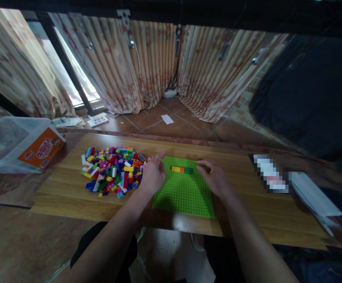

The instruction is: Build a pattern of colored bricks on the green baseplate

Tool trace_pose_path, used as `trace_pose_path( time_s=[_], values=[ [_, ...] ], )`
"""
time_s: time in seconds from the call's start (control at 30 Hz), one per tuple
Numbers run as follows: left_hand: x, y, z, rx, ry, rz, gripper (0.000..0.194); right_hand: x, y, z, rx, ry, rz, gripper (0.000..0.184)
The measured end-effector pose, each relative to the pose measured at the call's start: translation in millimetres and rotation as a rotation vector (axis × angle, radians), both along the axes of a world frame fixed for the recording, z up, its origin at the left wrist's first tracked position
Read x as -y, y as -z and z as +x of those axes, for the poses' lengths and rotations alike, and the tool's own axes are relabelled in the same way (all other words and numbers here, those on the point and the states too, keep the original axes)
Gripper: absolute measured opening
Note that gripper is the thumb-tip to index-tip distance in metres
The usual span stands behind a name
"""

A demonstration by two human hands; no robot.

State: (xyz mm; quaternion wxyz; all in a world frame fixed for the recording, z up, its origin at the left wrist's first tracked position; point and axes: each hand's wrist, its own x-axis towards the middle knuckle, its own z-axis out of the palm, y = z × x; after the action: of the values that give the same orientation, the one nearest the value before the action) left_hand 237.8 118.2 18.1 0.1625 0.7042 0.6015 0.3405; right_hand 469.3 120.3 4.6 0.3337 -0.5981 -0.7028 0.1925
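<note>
A green studded baseplate (184, 194) lies flat on the wooden board. Near its far edge sits a short row of toy bricks (182, 169), yellow, orange and green. My left hand (154, 173) rests at the plate's left edge, between it and a heap of loose bricks (111, 171) in many colours. Its fingers reach forward, and I see nothing held in them. At the plate's upper right edge is my right hand (214, 179), thumb and fingers apart and curved towards the row, with nothing visible between them.
A clear plastic bin (8, 133) with an orange label stands at the left. On the right lie a blurred-out flat object (271, 173) and a white flat object (315, 192). Beyond the wooden board (238, 196), curtains (156, 63) hang over a tiled floor.
</note>
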Motion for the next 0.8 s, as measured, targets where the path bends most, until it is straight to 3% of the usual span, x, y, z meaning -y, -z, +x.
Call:
trace_pose_path(
  time_s=[0.13,0.33,0.43,0.53,0.67,0.8],
  values=[
    [-2,0.8,-3,0.022,0.024,-0.058,0.041,2,-1.7,-4,0.000,0.042,0.027,0.026],
    [8,9.7,13,0.015,0.108,-0.098,0.046,6,2.8,-29,0.084,-0.105,0.080,0.027],
    [4,3.7,6,-0.035,0.098,-0.065,0.044,6,9.3,-40,0.133,-0.155,0.093,0.027],
    [-4,-15.3,-27,-0.080,0.150,-0.073,0.041,5,14.3,-44,0.181,-0.174,0.074,0.024],
    [-6,-42.5,-91,-0.141,0.194,-0.161,0.030,2,15.4,-41,0.192,-0.178,0.046,0.023],
    [1,-45.9,-129,-0.243,0.128,-0.278,0.036,1,15.3,-39,0.195,-0.183,0.047,0.024]
  ],
)
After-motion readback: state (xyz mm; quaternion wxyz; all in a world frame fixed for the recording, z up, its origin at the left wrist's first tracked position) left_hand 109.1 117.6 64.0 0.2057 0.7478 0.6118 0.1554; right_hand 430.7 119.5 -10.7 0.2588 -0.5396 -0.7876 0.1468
